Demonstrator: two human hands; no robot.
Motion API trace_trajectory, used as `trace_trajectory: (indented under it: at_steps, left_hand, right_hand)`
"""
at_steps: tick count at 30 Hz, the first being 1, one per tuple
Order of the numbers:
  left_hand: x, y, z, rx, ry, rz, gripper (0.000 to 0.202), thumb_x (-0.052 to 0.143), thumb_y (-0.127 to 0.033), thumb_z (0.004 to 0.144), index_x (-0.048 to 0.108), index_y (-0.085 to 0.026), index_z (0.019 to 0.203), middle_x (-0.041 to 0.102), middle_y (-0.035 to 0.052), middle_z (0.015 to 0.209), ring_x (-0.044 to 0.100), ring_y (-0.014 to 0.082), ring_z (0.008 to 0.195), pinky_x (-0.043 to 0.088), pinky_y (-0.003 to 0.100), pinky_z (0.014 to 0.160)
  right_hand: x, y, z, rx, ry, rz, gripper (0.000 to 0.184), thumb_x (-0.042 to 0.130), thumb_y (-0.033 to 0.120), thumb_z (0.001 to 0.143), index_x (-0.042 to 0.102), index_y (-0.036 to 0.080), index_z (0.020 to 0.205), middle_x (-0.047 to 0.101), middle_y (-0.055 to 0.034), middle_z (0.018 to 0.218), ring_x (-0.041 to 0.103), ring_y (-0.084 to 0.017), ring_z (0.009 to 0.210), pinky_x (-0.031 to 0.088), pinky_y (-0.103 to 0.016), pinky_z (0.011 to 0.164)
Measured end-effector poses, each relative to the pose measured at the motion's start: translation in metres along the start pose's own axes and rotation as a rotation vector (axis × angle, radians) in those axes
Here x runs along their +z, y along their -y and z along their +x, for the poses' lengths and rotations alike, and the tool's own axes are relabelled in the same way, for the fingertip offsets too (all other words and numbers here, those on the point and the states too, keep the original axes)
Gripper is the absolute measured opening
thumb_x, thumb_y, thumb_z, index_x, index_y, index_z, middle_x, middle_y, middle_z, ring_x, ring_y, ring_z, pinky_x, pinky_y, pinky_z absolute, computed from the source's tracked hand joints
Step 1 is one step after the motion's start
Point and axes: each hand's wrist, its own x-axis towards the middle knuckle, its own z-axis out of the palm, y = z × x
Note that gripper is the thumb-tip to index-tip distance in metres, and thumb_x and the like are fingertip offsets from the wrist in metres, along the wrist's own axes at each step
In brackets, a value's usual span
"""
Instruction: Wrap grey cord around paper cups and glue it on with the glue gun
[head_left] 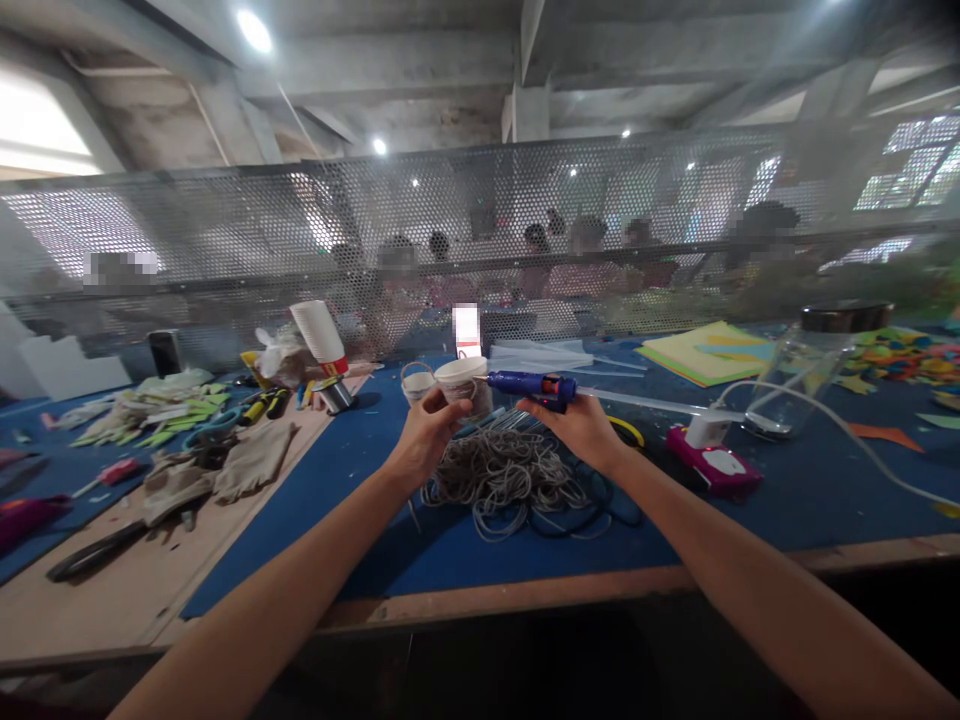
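My left hand (431,432) is closed around a paper cup (463,372) whose side looks wrapped in grey cord. A blue hot glue gun (529,388) sits in the grip of my right hand (581,428), its nozzle pointing left at the cup's side, near the rim. A clear glue stick (649,402) sticks out of the gun's back end. Just behind my left hand stands a small cup with a looped handle (417,384). Below both hands lies a tangled heap of grey cord (510,475) on the blue mat (360,560).
To the right are a magenta power socket (716,470) with a white plug, a clear jar (799,385) and coloured sheets (705,352). Stacked paper cups (320,335), work gloves (255,462) and scraps lie left. A perforated metal screen (465,220) stands behind, with people beyond it.
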Motion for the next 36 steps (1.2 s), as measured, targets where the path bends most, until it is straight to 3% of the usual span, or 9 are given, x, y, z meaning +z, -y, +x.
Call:
trace_trajectory:
  at_steps: [13, 36]
  left_hand:
    - [0.0006, -0.0009, -0.0009, 0.002, -0.001, 0.012, 0.051, 0.092, -0.028, 0.066, 0.077, -0.018, 0.114, 0.076, 0.0110, 0.124, 0.069, 0.0304, 0.122, 0.053, 0.042, 0.104]
    - [0.0025, -0.0018, -0.0021, 0.003, -0.003, 0.003, 0.050, 0.093, -0.028, 0.067, 0.077, -0.017, 0.113, 0.077, 0.0109, 0.121, 0.069, 0.0299, 0.120, 0.052, 0.041, 0.106]
  right_hand:
    - [-0.0030, 0.0000, -0.0001, -0.023, 0.020, -0.102, 0.037, 0.067, 0.058, 0.092, 0.074, 0.023, 0.102, 0.079, -0.0049, 0.096, 0.074, -0.027, 0.094, 0.057, -0.039, 0.091]
    - [-0.0070, -0.0017, -0.0015, -0.089, 0.022, -0.214, 0.039, 0.062, 0.063, 0.095, 0.069, 0.024, 0.099, 0.073, -0.0032, 0.082, 0.069, -0.023, 0.074, 0.052, -0.034, 0.072]
